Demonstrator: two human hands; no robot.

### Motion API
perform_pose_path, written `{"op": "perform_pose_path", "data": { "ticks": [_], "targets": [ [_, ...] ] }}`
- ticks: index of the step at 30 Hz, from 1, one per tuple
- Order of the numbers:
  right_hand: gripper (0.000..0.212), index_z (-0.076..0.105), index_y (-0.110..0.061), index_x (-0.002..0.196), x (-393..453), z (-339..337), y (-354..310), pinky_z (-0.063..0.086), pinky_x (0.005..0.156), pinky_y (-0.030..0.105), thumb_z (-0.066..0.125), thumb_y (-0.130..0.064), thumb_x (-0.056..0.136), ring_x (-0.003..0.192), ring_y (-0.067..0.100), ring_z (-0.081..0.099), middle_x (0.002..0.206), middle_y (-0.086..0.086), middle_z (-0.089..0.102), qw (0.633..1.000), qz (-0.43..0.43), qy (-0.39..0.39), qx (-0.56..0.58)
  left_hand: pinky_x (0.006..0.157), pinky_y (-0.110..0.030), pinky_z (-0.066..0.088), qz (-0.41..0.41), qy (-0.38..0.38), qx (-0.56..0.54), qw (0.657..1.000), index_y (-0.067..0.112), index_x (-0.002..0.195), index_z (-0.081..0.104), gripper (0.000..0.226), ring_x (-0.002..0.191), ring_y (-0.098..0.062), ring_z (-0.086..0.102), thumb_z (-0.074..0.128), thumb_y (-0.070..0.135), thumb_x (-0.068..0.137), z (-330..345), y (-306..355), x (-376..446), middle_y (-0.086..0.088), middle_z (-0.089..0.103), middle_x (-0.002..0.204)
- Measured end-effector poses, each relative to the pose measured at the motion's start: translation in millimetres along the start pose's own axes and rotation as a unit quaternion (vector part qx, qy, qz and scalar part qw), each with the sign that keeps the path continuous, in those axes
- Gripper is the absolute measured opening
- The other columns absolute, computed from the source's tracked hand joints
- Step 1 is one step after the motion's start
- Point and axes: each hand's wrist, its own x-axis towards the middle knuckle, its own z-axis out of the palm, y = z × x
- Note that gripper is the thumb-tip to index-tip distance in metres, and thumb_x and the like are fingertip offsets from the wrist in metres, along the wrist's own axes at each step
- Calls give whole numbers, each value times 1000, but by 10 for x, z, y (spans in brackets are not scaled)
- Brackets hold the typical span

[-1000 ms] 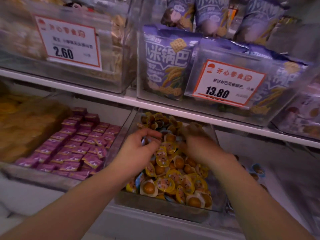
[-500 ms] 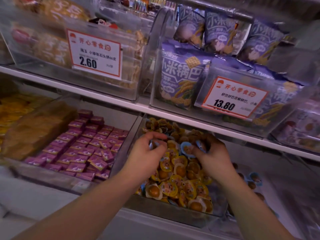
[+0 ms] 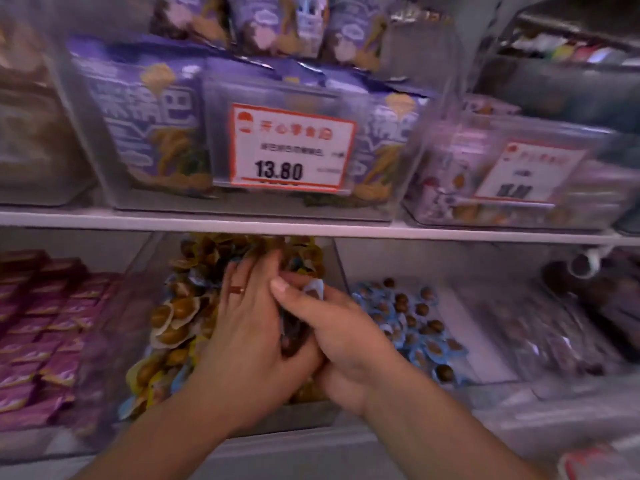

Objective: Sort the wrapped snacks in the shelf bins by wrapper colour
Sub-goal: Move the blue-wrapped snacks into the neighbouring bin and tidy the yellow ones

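Fingers of right hand (image 3: 332, 327) curl round a bunch of blue-wrapped snacks (image 3: 313, 292), one poking out by the thumb tip. Left hand (image 3: 249, 327) lies flat, fingers straight, pressing the yellow pile (image 3: 173, 317) in the middle bin (image 3: 221, 420), its edge touching the right hand. Blue bin (image 3: 485, 388), holding the other blue snacks (image 3: 408, 320), sits just right of the right fingers; right hand is nearer. Bunch's long axis probably runs front to back; blur hides it. Since half a second ago: hands have closed together, the view has swung right, and the blue bin now shows.
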Motion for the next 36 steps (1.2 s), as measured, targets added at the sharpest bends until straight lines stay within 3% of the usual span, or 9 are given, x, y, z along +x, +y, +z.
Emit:
{"op": "perform_pose_path", "data": {
  "ticks": [4, 10, 16, 20, 22, 26, 29, 34, 36],
  "targets": [
    [14, 70, -8, 97, -46, -411, -226, 49, 48, 22, 64, 2, 88, 61, 16, 63, 74, 9, 69, 996, -76, 41, 7, 99, 7, 15, -11, -83, -212, 974, 42, 144, 0, 89, 127, 32, 16, 53, 61, 76, 112, 97, 41, 53, 14, 142],
    [18, 67, -4, 104, 251, -1240, -661, 53, 52, 28, 61, 4, 89, 66, 21, 62, 82, 14, 63, 979, -93, 179, -32, 111, -27, 33, 3, -89, 67, 994, 30, 137, 54, 62, 135, -14, 43, 36, 61, 86, 223, -309, 211, 10, 46, 146],
    [21, 64, -8, 114, 646, -1989, -721, 46, 59, 33, 56, -13, 95, 79, 30, 62, 91, 10, 62, 927, -63, 331, -167, 120, -37, 12, 10, -204, 202, 958, 39, 150, 34, 73, 149, -14, 17, 8, 71, 90, 220, -610, 251, 10, 26, 160],
    [14, 71, -14, 90, 687, -2024, -644, 57, 79, 36, 57, -11, 93, 85, 23, 68, 94, 10, 71, 884, -122, 363, -268, 120, -37, 18, 13, -241, 238, 941, 41, 147, 36, 78, 147, -10, 21, -1, 75, 87, 121, -619, 217, 16, 42, 150],
    [19, 71, -21, 86, 648, -1793, -593, 54, 78, 17, 60, -6, 91, 82, 10, 67, 100, 9, 74, 857, -191, 344, -332, 117, -37, 24, 8, -245, 247, 937, 42, 142, 40, 74, 144, -11, 28, 4, 75, 86, 51, -590, 151, 18, 46, 145],
    [21, 71, -23, 91, 445, -1028, -428, 51, 91, 29, 56, -9, 87, 94, 15, 67, 94, 0, 73, 796, -328, 214, -462, 108, -39, 37, 16, -250, 254, 934, 43, 131, 48, 56, 130, -13, 46, 23, 71, 89, -134, -569, -39, 19, 51, 137],
    [31, 73, -9, 84, 354, -412, -329, 59, 67, 40, 50, -28, 76, 74, 29, 69, 80, 11, 74, 661, -426, 57, -616, 103, -36, 41, 22, -236, 253, 938, 44, 133, 50, 53, 133, -10, 45, 29, 68, 90, -268, -580, -161, 21, 48, 143],
    [41, 61, -20, 127, 924, -52, -111, 51, 93, 47, 55, -37, 90, 113, 36, 59, 122, 11, 64, 505, -221, -64, -832, 108, -35, 35, 12, -221, 191, 956, 43, 133, 46, 51, 134, -8, 35, 28, 65, 90, -370, -708, -293, 21, 33, 149],
    [64, 41, -27, 146, 1155, -75, -38, 41, 106, 48, 55, -51, 88, 132, 37, 43, 144, 10, 48, 537, -123, -88, -830, 108, -35, 36, 3, -198, 196, 960, 41, 135, 44, 50, 133, -10, 35, 33, 59, 90, -401, -745, -318, 19, 38, 146]
  ]
}}
